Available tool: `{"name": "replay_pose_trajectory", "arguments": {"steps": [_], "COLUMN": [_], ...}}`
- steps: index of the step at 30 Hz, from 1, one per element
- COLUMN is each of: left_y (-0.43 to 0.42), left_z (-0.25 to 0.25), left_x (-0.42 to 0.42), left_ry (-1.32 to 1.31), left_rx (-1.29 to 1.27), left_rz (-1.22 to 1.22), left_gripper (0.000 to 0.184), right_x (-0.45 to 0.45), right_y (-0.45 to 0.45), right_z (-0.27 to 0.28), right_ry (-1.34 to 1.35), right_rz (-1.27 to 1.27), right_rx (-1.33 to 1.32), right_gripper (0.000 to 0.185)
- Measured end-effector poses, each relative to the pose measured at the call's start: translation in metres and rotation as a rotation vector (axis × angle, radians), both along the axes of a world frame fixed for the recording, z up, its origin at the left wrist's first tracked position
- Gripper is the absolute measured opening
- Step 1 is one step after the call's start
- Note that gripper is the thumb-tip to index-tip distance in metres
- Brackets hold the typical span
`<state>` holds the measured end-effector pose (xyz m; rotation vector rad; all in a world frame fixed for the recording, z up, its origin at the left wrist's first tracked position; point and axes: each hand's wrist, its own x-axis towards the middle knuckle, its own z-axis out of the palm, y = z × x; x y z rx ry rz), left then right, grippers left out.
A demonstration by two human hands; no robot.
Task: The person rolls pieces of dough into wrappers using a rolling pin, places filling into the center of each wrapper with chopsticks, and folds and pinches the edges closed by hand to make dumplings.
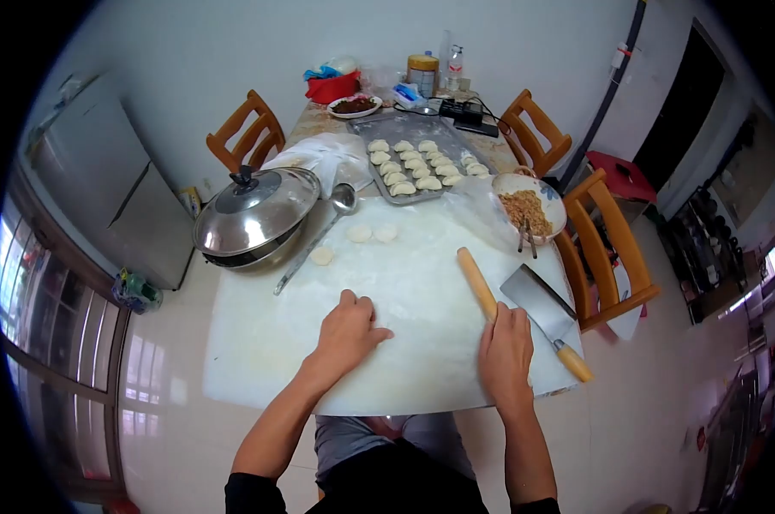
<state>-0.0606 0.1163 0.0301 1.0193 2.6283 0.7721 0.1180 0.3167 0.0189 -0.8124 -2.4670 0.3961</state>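
Observation:
My right hand [506, 349] is closed around the near part of a wooden rolling pin [475, 281], whose far end points away from me. My left hand [349, 332] is low over the white floured work surface [276, 360], thumb stretched apart from the bent fingers. Its fingertips are partly hidden, and I see nothing held in it. Beyond it lie three small round dough pieces, one of them a flat dough disc [321, 256]. A cleaver [541, 300] with a wooden handle lies just right of the rolling pin.
A lidded wok [254, 218] and a long ladle [314, 240] are at the left. Behind, a metal tray [387, 128] bears several dumplings [415, 164]. A bowl of filling [524, 212] with chopsticks stands at the right. Wooden chairs [610, 257] surround the table.

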Motion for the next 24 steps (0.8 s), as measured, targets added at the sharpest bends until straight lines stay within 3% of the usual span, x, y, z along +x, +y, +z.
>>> {"name": "replay_pose_trajectory", "arguments": {"steps": [5, 10, 14, 17, 19, 21, 22, 24], "left_y": [-0.022, -0.037, -0.033, -0.003, 0.033, 0.061, 0.064, 0.052], "left_z": [-0.006, 0.008, 0.017, 0.017, -0.002, -0.010, -0.017, -0.027], "left_x": [0.004, 0.004, 0.003, -0.001, -0.005, -0.005, -0.002, 0.012], "left_ry": [0.035, -0.145, -0.138, -0.183, 0.355, 0.487, 0.497, 0.419], "left_rx": [0.032, -0.004, -0.088, 0.037, 0.428, 0.478, 0.390, 0.342], "left_rz": [-0.054, -0.080, -0.070, -0.035, -0.088, -0.235, -0.356, -0.371], "left_gripper": [0.043, 0.028, 0.028, 0.020, 0.015, 0.014, 0.016, 0.024], "right_x": [0.031, 0.063, 0.070, 0.071, 0.071, 0.071, 0.071, 0.072], "right_y": [-0.004, 0.000, 0.000, 0.000, 0.001, 0.002, 0.001, 0.004], "right_z": [-0.001, -0.005, -0.010, -0.014, -0.014, -0.014, -0.013, -0.013], "right_ry": [0.029, 0.045, 0.064, 0.091, 0.112, 0.143, 0.145, 0.071], "right_rz": [-0.057, -0.099, -0.072, -0.048, -0.026, -0.020, -0.019, -0.004], "right_rx": [-0.019, -0.034, -0.057, -0.031, -0.001, 0.009, 0.006, 0.028], "right_gripper": [0.039, 0.039, 0.038, 0.037, 0.037, 0.035, 0.035, 0.036]}}
